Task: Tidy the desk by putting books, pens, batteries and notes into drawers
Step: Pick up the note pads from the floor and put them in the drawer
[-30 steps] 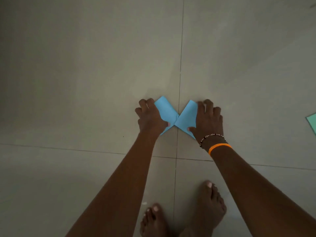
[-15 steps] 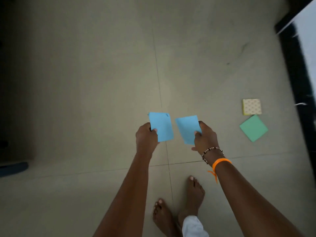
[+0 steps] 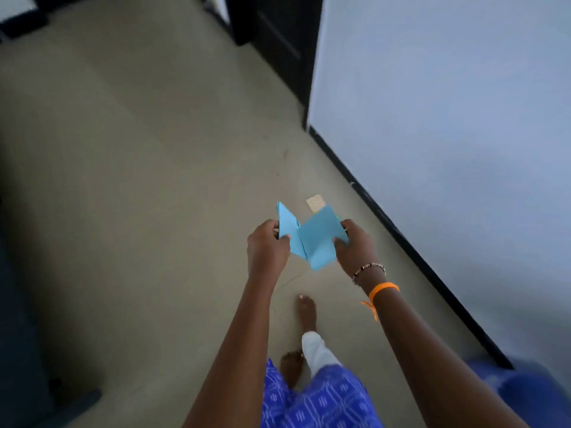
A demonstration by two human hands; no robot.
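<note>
floor (image 3: 139, 180): pale tiles, bare across the left and middle; dark skirting along the right edge under a light wall (image 3: 448, 118).
doorway (image 3: 272, 41): dark frame at the far end of the floor, beside the wall's corner.
patterned pad (image 3: 314, 202): flat on the floor near the skirting, just beyond the held papers; partly hidden by them.
feet (image 3: 306, 313): bare, on the floor below the hands, with white and blue-patterned clothing above.
blue notes (image 3: 315, 239): two light blue sheets, held in the air above the floor, overlapping at their inner edges.
left hand (image 3: 267, 248): pinched on the left sheet, thumb on top.
right hand (image 3: 355, 248): gripping the right sheet at its edge; beaded bracelet (image 3: 369, 270) and orange band (image 3: 383, 290) on the wrist.
</note>
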